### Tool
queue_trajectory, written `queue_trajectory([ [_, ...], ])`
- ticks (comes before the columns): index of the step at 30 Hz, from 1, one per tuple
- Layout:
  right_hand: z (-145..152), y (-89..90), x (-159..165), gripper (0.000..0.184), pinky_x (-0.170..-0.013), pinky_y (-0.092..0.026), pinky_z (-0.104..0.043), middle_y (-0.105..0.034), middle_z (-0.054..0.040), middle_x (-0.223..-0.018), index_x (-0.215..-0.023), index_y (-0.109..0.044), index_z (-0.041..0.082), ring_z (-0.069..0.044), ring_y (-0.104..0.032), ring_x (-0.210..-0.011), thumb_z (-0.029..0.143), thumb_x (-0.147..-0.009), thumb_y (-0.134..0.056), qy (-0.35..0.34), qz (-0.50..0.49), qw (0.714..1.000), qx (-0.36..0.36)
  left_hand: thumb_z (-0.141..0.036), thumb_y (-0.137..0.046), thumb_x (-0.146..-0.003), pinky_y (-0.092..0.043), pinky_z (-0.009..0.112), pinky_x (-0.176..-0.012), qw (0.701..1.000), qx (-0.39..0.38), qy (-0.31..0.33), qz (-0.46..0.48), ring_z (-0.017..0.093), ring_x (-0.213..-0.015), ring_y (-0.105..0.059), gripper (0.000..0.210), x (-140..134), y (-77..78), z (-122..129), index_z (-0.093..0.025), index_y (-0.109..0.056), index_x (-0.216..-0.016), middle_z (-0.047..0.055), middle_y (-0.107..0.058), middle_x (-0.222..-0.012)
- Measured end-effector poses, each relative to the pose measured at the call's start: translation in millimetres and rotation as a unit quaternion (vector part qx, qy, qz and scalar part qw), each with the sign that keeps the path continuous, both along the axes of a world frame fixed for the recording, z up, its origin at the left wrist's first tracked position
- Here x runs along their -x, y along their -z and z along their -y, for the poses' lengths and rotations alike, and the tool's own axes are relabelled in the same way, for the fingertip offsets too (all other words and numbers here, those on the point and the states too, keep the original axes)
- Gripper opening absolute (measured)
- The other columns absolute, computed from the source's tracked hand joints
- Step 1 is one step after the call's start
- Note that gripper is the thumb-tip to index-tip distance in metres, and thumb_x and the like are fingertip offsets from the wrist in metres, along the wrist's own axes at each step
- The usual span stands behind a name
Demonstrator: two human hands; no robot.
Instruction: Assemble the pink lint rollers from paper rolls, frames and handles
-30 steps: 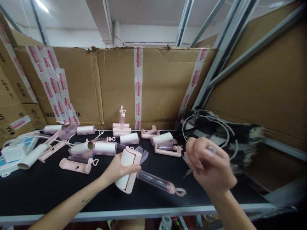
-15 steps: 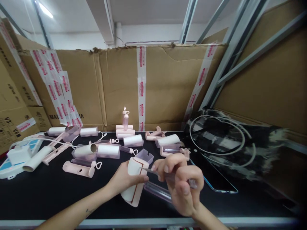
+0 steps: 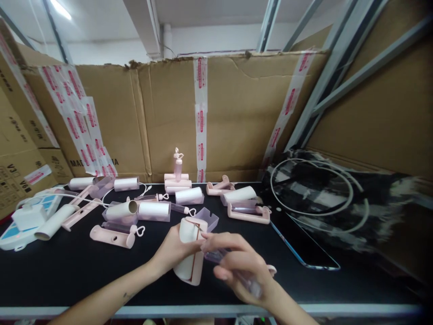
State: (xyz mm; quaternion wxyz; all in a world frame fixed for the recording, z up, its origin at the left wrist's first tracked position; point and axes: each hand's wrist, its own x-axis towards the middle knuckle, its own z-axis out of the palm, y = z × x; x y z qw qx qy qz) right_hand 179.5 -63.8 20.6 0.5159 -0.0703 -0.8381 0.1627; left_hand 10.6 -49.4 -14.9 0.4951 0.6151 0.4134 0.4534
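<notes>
My left hand (image 3: 174, 253) is closed around a lint roller (image 3: 186, 268), a white paper roll in a pale pink casing with a brown-edged slit along its length. Its thumb presses across the front of the casing. In my right hand (image 3: 241, 262) is a slim tool with a clear handle (image 3: 253, 287), resembling a small screwdriver. The tool's tip is close to the upper end of the slit; whether it touches cannot be made out. Beneath the right hand lies a translucent purplish handle (image 3: 214, 256), partly hidden. An open translucent cover (image 3: 208, 220) stands just behind the roller.
Several white rolls in clear covers (image 3: 154, 211) and pink casings (image 3: 111, 237) lie across the black table. A phone (image 3: 304, 243) and a coiled white cable (image 3: 275, 194) are at the right. A power strip (image 3: 11, 232) sits at the left. Cardboard (image 3: 169, 113) walls the back.
My right hand has moved slightly left and turned, bringing the tool tip up toward the slit's upper end. The lint roller, still in my left hand, has tilted a little more upright.
</notes>
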Motion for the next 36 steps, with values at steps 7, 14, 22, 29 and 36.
queue_trajectory([
  [7, -22, -1.9, -15, 0.023, -0.079, -0.051, -0.035, -0.054, -0.0022, -0.064, -0.069, -0.046, 0.018, -0.013, -0.056, -0.064, 0.017, -0.090, -0.038, 0.008, 0.074, 0.991, -0.109, -0.034, -0.073, -0.061, -0.046, 0.026, -0.072, 0.994, -0.045, -0.025, -0.092, 0.018, -0.079, -0.059, 0.038, -19, -5.0, -13, -0.016, -0.059, -0.091, 0.003, -0.066, -0.089],
  [14, -41, 9.3, -31, 0.029, -0.073, -0.052, -0.035, -0.046, -0.0017, -0.063, -0.068, -0.039, 0.019, -0.012, -0.049, -0.060, 0.022, -0.094, -0.028, 0.018, 0.008, 0.981, -0.192, -0.031, -0.075, -0.058, -0.046, 0.026, -0.070, 0.998, -0.027, -0.013, -0.053, 0.019, -0.079, -0.059, 0.038, -44, -22.2, -30, -0.012, -0.060, -0.088, 0.006, -0.066, -0.087],
  [22, -60, -0.8, -37, 0.031, -0.078, -0.051, -0.034, -0.047, 0.0007, -0.060, -0.058, -0.038, 0.020, -0.011, -0.047, -0.059, 0.015, -0.088, -0.041, 0.079, 0.145, 0.937, -0.308, -0.031, -0.076, -0.058, -0.044, 0.021, -0.061, 0.993, 0.058, 0.006, 0.105, 0.013, -0.067, -0.056, 0.034, -52, -32.8, -36, -0.012, -0.059, -0.081, 0.001, -0.063, -0.074],
  [29, -74, 2.0, -37, 0.028, -0.087, -0.048, -0.043, -0.048, 0.0015, -0.064, -0.060, -0.038, 0.020, -0.012, -0.049, -0.064, 0.012, -0.086, -0.042, 0.143, 0.098, 0.936, -0.307, -0.029, -0.072, -0.062, -0.044, 0.021, -0.053, 0.959, 0.183, 0.019, 0.215, 0.011, -0.058, -0.056, 0.030, -55, -41.5, -49, -0.013, -0.060, -0.085, 0.000, -0.061, -0.066],
  [36, -82, 26.5, -32, 0.029, -0.080, -0.050, -0.043, -0.047, 0.0009, -0.063, -0.061, -0.038, 0.021, -0.012, -0.046, -0.060, 0.012, -0.088, -0.035, 0.168, 0.020, 0.940, -0.296, -0.025, -0.065, -0.065, -0.043, 0.020, -0.048, 0.945, 0.235, 0.007, 0.229, 0.010, -0.052, -0.054, 0.022, -66, -26.2, -60, -0.012, -0.056, -0.080, 0.000, -0.059, -0.062],
])
